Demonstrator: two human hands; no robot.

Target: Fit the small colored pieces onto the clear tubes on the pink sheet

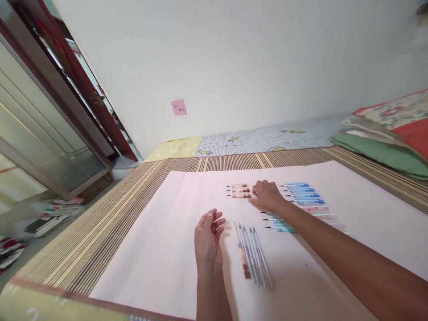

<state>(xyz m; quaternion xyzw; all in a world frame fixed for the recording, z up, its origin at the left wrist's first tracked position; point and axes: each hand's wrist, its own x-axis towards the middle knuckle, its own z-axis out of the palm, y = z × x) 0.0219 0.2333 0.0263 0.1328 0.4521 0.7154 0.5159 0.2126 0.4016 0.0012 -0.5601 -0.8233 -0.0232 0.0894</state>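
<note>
My right hand (266,196) is over the white sheet with its fingers bent down and closed. A dark pen tip shows at its left edge; the rest of that pen is hidden under the hand. Just left lie brown-and-pink pens (239,191) in a short stack of rows. To the right are several blue pens (302,192), with pink pens (317,209) and teal pens (280,223) nearer, partly behind my right forearm. My left hand (209,236) hovers palm inward, fingers loosely curled and apart, holding nothing. Beside it lie several pale grey pens (256,256) and one cream-and-brown pen (242,254).
The large white sheet (143,240) lies on a striped mat (96,223). Folded bedding and a cushion (401,120) are at the right. A pink note (179,107) is on the wall. Left are a sliding glass door (50,111) and items on the floor (50,216).
</note>
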